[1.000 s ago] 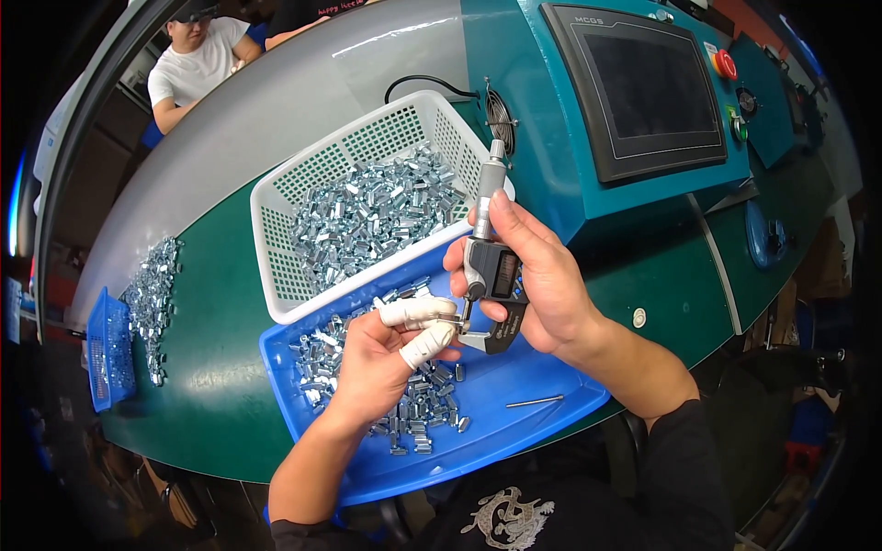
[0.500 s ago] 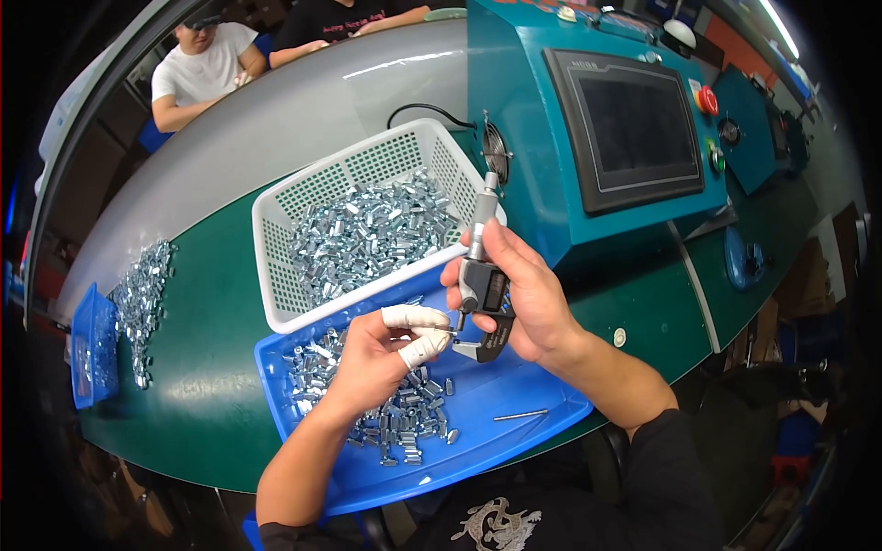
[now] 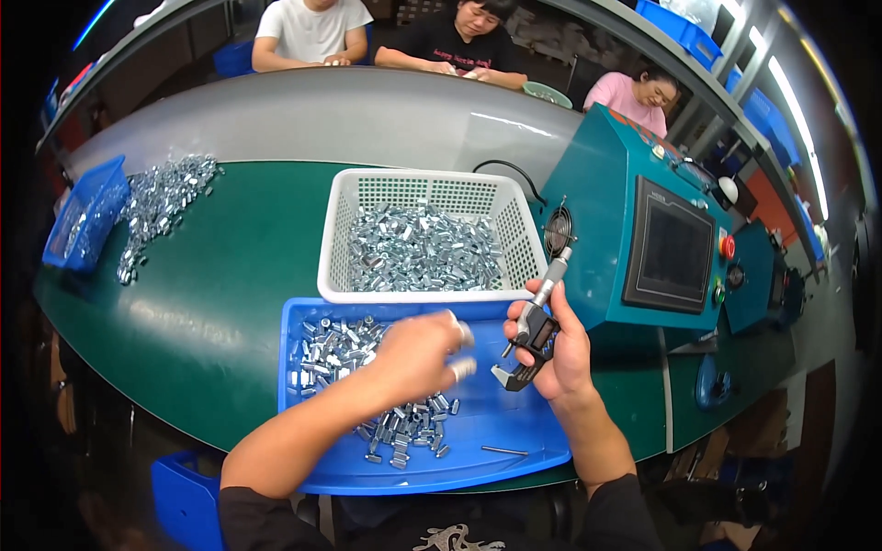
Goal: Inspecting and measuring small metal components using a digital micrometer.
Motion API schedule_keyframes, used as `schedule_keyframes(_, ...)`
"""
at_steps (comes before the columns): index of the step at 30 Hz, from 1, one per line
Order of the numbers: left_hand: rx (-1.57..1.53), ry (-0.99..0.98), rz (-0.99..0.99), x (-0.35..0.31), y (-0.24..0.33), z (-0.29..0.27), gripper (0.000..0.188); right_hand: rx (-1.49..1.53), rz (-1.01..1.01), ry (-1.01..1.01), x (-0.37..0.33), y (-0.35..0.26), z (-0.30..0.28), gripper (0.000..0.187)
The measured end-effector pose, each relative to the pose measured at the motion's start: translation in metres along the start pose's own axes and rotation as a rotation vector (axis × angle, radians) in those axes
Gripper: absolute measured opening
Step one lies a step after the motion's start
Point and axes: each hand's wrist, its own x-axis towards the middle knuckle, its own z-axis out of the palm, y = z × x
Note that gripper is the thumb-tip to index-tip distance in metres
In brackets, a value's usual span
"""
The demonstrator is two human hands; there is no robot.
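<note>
A digital micrometer (image 3: 539, 332) with a small display and a silver thimble is gripped in my right hand (image 3: 571, 356), its black frame pointing down over the blue tray (image 3: 501, 418). Its jaws hold no part that I can see. My left hand (image 3: 418, 354), smeared by motion, hovers above the tray to the left of the micrometer. White covers wrap its thumb and a finger, which are spread apart with nothing visible between them. Under and around that hand lie loose shiny metal pieces (image 3: 404, 430), short and faceted. A thin metal rod (image 3: 504, 451) rests near the tray's front right.
Behind the tray stands a white perforated basket (image 3: 329, 248) filled with similar pieces. A teal machine (image 3: 597, 239) with a screen is at the right. On the green table's left, a small blue bin (image 3: 92, 216) adjoins a heap of pieces (image 3: 170, 193). Several people sit beyond the partition.
My left hand has pulled away leftward from the micrometer's jaws, and its fingers have parted. The whole view has swung, bringing more people into sight. My right hand keeps the micrometer.
</note>
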Motion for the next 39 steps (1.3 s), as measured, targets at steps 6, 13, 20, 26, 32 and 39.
schedule_keyframes(6,0.282,-0.354,-0.056,-0.012,-0.001,0.022,0.023,-0.028,-0.001,-0.002,-0.001,0.001,0.001,0.035)
schedule_keyframes(13,0.27,-0.437,-0.054,-0.003,-0.005,0.014,0.02,-0.023,0.01,0.004,-0.001,-0.004,0.0,0.04)
schedule_keyframes(20,0.365,-0.401,-0.05,-0.002,0.004,0.013,0.02,-0.027,0.036,-0.008,0.003,-0.005,-0.006,0.04)
schedule_keyframes(26,0.316,-0.413,-0.09,-0.011,0.001,0.008,0.019,-0.028,0.042,-0.018,-0.004,-0.006,0.002,0.039)
schedule_keyframes(32,0.175,-0.355,-0.115,-0.011,-0.003,0.013,0.021,-0.018,0.062,-0.016,-0.002,-0.005,0.001,0.038)
schedule_keyframes(39,-0.391,-0.122,-0.34,0.01,0.006,0.01,0.018,-0.014,0.007,-0.01,0.004,-0.012,-0.002,0.042)
